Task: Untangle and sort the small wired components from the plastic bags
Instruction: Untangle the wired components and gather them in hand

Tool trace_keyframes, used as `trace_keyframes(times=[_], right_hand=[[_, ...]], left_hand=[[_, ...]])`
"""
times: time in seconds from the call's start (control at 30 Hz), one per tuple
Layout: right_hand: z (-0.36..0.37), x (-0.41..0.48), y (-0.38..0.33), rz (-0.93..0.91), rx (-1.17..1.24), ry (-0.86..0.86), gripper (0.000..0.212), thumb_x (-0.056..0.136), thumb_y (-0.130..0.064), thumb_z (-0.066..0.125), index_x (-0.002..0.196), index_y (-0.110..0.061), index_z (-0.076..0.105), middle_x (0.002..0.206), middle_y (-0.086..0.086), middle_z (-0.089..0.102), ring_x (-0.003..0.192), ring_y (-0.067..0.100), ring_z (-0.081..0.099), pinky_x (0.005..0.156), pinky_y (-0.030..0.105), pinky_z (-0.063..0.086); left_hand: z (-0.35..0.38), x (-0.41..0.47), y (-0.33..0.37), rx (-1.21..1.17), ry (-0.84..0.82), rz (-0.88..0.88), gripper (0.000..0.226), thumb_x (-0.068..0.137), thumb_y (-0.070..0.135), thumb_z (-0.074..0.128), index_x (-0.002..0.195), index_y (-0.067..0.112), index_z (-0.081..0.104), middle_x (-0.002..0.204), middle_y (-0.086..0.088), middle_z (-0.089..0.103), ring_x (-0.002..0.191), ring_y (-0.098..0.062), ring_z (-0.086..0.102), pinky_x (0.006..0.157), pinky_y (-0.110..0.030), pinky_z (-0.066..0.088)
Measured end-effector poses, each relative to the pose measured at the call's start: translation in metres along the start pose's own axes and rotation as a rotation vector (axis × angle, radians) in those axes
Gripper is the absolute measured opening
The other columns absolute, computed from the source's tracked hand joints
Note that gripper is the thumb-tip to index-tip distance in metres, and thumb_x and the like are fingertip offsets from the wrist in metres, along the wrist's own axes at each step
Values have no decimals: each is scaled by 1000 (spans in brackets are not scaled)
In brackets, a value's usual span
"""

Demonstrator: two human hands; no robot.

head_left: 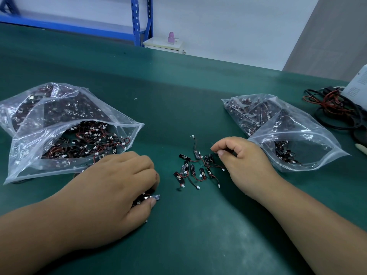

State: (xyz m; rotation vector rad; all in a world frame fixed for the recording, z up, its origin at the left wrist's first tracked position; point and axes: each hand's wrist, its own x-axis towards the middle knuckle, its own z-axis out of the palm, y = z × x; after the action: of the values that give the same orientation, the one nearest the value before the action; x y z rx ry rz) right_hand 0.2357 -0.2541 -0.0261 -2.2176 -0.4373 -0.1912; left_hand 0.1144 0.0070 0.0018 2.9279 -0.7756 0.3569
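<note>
Two clear plastic bags lie on the green mat. The left bag [65, 126] gapes open and is full of small black components with red and black wires and white plugs. The right bag [286, 132] holds fewer. Between them lies a loose cluster of components [195, 169]. My left hand [121, 185] rests on the mat below the left bag's mouth, fingers curled round a small bunch of components, one sticking out by the thumb. My right hand [240, 157] sits beside the cluster, fingers curled, thumb and forefinger pinching a thin wire.
A tangle of black and red cables [335, 110] lies at the far right beside a white device [357, 84]. A pale stick-like object [361, 148] lies at the right edge. Blue shelving [141, 20] and a white cabinet [162, 44] stand beyond the table.
</note>
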Motion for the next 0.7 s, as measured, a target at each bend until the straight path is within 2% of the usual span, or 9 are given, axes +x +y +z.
trace_keyframes(times=[0.3, 0.7], right_hand=[[0, 0, 1, -14, -16, -12, 39, 94, -9, 59, 79, -44, 67, 96, -21, 67, 92, -9, 59, 71, 1, 39], [0, 0, 0, -8, -5, -13, 39, 94, -8, 59, 79, -43, 67, 97, -19, 67, 89, -8, 59, 71, 2, 40]], left_hand=[[0, 0, 1, -3, 5, 2, 11, 88, 47, 47, 86, 36, 49, 88, 18, 46, 80, -10, 49, 72, -34, 50], [0, 0, 0, -4, -4, 0, 12, 88, 47, 47, 87, 35, 50, 88, 17, 46, 80, -11, 50, 72, -36, 50]])
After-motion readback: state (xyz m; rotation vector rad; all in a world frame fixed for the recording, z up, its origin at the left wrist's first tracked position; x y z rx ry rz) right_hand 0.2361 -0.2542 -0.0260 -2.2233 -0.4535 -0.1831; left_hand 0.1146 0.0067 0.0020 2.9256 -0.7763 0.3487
